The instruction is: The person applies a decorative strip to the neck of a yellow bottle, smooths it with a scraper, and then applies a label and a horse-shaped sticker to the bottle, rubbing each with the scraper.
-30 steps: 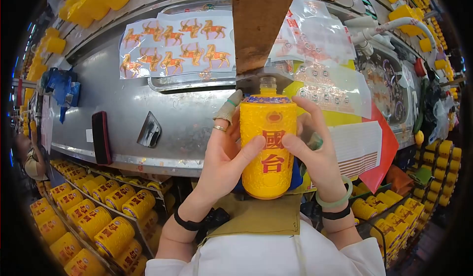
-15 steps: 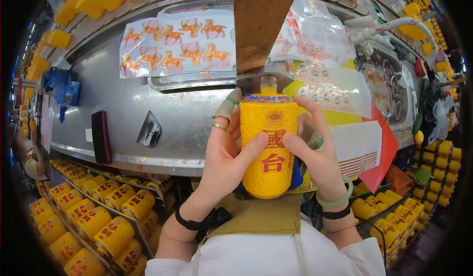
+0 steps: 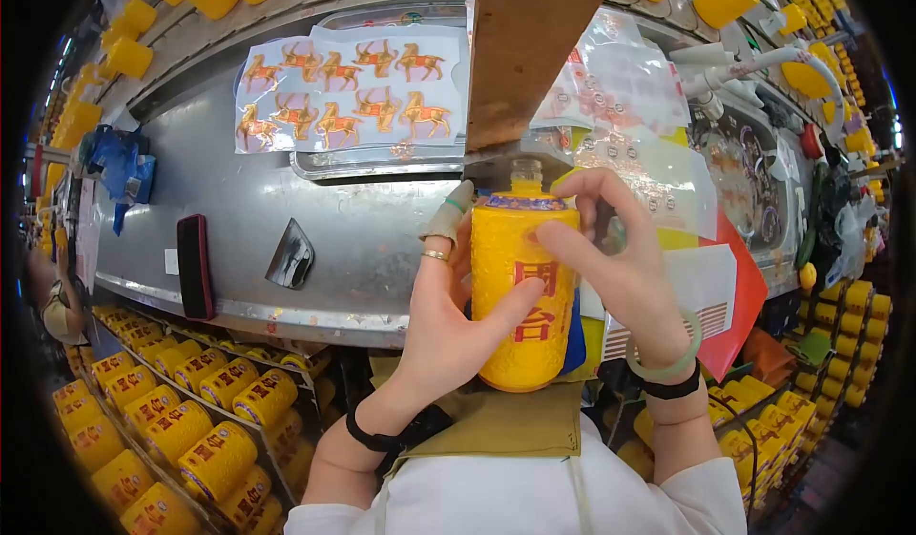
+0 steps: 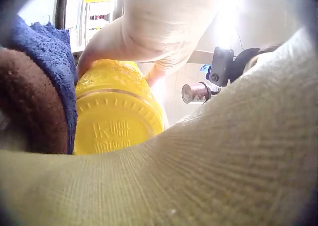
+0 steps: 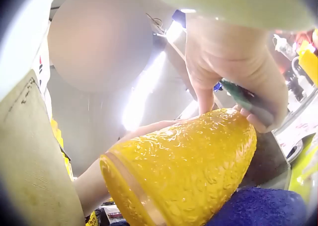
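A yellow bottle point(image 3: 498, 258) with red characters, a patterned blue shoulder band and a clear glass neck stands before the person's chest in the head view. The left hand point(image 3: 450, 314) grips its left side, thumb across the front and a grey cover on the index finger. On the upper right, the right hand point(image 3: 625, 253) holds the bottle, its thumb on the upper front and curled fingers at the shoulder. The embossed base point(image 4: 114, 129) faces the left wrist camera. Beside the bottle lies a blue cloth point(image 5: 263, 206), seen in the right wrist view.
A sheet of horse stickers point(image 3: 348, 101) lies on the metal table point(image 3: 239, 187), near a phone point(image 3: 196, 268) and a dark blade-like piece point(image 3: 290, 254). Past the bottle rises a brown post point(image 3: 530, 48). Clear sticker sheets point(image 3: 649, 167) lie right; racked yellow bottles point(image 3: 219, 459) stand below.
The bottle has turned so its red characters face further right. The right thumb has left the lower front and moved up near the shoulder; the left hand keeps its hold.
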Tool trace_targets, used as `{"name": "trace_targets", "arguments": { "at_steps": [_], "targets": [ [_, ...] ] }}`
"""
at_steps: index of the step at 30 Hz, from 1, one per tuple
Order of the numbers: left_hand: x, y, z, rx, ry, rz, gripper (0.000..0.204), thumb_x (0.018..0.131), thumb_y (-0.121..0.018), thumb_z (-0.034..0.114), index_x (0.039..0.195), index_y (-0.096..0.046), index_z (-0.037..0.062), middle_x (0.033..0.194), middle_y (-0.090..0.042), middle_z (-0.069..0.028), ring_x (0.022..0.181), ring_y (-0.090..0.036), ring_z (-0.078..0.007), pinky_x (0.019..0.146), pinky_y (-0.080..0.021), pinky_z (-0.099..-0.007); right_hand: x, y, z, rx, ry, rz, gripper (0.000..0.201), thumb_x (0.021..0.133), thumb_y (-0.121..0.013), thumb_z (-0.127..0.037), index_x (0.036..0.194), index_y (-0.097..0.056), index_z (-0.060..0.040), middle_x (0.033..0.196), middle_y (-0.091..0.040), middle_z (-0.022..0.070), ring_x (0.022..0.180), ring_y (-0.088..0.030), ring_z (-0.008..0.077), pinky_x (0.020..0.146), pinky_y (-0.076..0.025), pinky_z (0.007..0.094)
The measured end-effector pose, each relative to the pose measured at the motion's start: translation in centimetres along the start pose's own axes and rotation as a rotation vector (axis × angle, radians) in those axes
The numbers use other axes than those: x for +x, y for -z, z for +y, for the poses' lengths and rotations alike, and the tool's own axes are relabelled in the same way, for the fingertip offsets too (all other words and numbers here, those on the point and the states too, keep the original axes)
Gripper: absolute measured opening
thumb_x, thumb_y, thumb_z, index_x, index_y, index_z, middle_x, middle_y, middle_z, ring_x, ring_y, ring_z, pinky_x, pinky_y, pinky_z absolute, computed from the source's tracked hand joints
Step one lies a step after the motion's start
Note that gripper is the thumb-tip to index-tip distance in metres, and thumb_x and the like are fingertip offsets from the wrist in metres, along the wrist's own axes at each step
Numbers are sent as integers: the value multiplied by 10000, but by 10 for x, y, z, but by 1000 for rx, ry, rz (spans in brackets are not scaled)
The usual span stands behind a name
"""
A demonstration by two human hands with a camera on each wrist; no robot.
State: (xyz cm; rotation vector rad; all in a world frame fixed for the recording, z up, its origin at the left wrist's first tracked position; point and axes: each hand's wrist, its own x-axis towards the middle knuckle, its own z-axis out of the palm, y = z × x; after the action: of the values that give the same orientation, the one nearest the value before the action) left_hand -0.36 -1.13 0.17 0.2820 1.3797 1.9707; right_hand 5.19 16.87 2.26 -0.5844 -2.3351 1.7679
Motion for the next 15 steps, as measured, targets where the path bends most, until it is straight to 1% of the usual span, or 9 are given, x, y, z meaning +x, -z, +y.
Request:
{"name": "trace_targets", "arguments": {
  "at_steps": [2,7,9,10,11,12,13,14,15],
  "targets": [
    [1,1,-2,18,-33,4,817,934,-744,8,1575,-238,-36,1480,-490,-182,1351,-553,-235,1107,-493,-382,0,0,4,43,-18,-13,332,872,-817,-182,1129,-648,-56,876,-487,-41,791,-438,51,705,-361,216],
    [1,-1,-4,19,-72,25,817,937,-740,3,1578,-234,-37,1485,-486,-185,1357,-550,-238,1107,-493,-383,0,12,-14,130,-50,17,401,895,-791,-135,1235,-600,-38,962,-520,-31,835,-455,59,749,-388,198],
    [0,-2,-2,36,-74,22,824,937,-738,0,1584,-228,-35,1487,-483,-186,1355,-552,-239,1103,-496,-383,2,18,-16,283,29,153,427,940,-719,-38,1335,-554,-23,1034,-568,-9,889,-523,68,795,-455,216],
    [-1,-3,1,31,-38,13,844,936,-707,-36,1609,-199,-23,1509,-466,-187,1387,-513,-251,1141,-447,-397,4,23,-17,282,30,153,427,940,-719,-38,1335,-554,-23,1034,-568,-9,889,-523,68,795,-455,216],
    [-1,-4,3,25,-4,4,866,934,-676,-72,1634,-170,-11,1531,-450,-188,1418,-474,-264,1179,-398,-411,6,28,-17,258,81,143,410,955,-676,6,1347,-558,-14,1071,-593,5,925,-555,73,820,-484,240],
    [-1,-4,2,24,-7,3,866,934,-676,-72,1634,-170,-11,1531,-450,-188,1418,-474,-264,1179,-398,-411,9,34,-18,234,132,134,401,969,-633,51,1360,-561,-5,1108,-617,18,960,-586,78,846,-513,263],
    [-2,-4,1,24,-17,7,862,935,-672,-74,1634,-172,-12,1531,-449,-188,1419,-472,-264,1181,-396,-411,10,39,-21,74,258,163,396,916,-629,113,1296,-638,2,1099,-687,70,967,-645,143,865,-541,318],
    [-2,-5,0,25,-26,10,858,935,-668,-77,1633,-174,-13,1531,-449,-189,1421,-470,-264,1182,-394,-411,14,41,-26,72,260,162,396,916,-629,113,1296,-638,2,1099,-687,70,967,-645,143,865,-541,318],
    [-1,-5,1,24,-27,10,858,935,-668,-77,1633,-174,-13,1531,-449,-189,1421,-470,-264,1182,-394,-411,18,44,-31,-213,452,145,376,881,-654,105,1242,-675,3,1061,-706,92,945,-653,190,860,-544,332]
  ]
}}
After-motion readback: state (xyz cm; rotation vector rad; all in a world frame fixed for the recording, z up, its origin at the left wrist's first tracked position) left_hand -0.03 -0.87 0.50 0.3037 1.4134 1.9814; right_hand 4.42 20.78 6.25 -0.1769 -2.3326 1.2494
